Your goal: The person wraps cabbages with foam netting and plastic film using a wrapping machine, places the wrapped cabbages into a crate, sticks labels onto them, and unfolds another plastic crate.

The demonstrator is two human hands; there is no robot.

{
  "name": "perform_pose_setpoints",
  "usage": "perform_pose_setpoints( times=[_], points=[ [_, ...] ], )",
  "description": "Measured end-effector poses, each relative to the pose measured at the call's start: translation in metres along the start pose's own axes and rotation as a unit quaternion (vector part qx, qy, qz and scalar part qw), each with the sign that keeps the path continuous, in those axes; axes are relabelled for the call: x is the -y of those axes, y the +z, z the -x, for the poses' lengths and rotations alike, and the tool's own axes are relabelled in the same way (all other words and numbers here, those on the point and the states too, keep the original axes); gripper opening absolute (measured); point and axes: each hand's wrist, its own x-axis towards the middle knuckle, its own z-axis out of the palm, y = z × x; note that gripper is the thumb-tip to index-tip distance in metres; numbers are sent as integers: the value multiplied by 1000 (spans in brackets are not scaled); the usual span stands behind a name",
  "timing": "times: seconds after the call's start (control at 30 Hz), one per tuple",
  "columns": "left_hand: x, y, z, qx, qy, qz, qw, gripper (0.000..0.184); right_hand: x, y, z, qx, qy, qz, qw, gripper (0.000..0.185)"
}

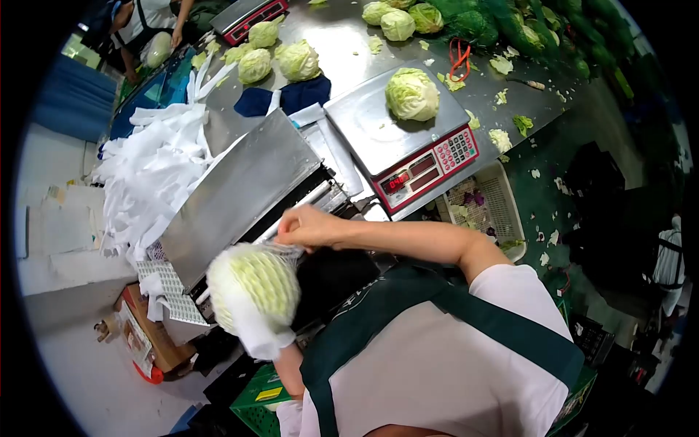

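Note:
A pale green cabbage [266, 284] in a white mesh sleeve is held up in front of my body, left of the middle of the view. My right hand [312, 227] pinches the gathered end of the mesh sleeve [287, 250] above it. Below the cabbage, my left hand [266, 339] holds it, its fingers mostly hidden by white covering and the cabbage; the bare forearm shows below. Just beyond is a metal machine [244, 193] with a sloping lid and a white roller. A bare cabbage [412, 95] sits on a digital scale [360, 120] with its red display lit.
White sleeve strips [156, 160] heap at the left. Several cabbages [298, 60], a dark blue cloth [306, 93], orange-handled scissors [459, 60] and a knife [526, 84] lie on the metal table [331, 33]. A white basket [502, 207] of scraps stands below. A co-worker [153, 14] holds a cabbage at upper left.

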Motion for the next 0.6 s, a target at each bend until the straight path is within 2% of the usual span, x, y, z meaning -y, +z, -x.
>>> perform_pose_setpoints(
  times=[0.07,0.13,0.17,0.2,0.27,0.3,0.37,0.4,0.43,0.47,0.53,0.57,0.6],
  points=[
    [-30,0,-25,-18,70,-14,997,72,0,-11,-24,-60,-178,191,964,33],
    [-53,7,-51,-44,121,-21,991,70,46,-5,-26,85,-96,12,992,52],
    [-59,20,-58,-72,146,-35,986,60,63,-1,-36,104,-130,9,986,61],
    [-63,37,-73,-105,176,-49,977,50,80,-1,-55,147,-126,54,980,71],
    [-56,16,-125,-140,261,-50,954,37,94,14,-82,123,-134,182,966,82],
    [-47,13,-139,-140,308,-47,940,23,89,15,-103,104,-158,244,951,86],
    [-34,15,-144,-134,309,-72,939,19,74,11,-135,74,-202,362,907,89],
    [-18,-53,-175,-56,386,-338,856,20,71,6,-139,66,-214,423,878,88],
    [-32,-33,-153,31,369,-359,857,27,70,3,-140,62,-213,423,879,88],
    [-45,-11,-139,59,269,-200,940,33,69,1,-139,56,-211,421,880,88],
    [-74,-20,-130,61,171,-286,941,35,76,0,-124,39,-188,460,867,83],
    [-97,-15,-114,44,100,-391,914,36,73,-7,-120,16,-260,513,818,74],
    [-107,-24,-106,23,125,-449,884,32,73,-9,-113,-10,-332,558,760,66]
  ],
)
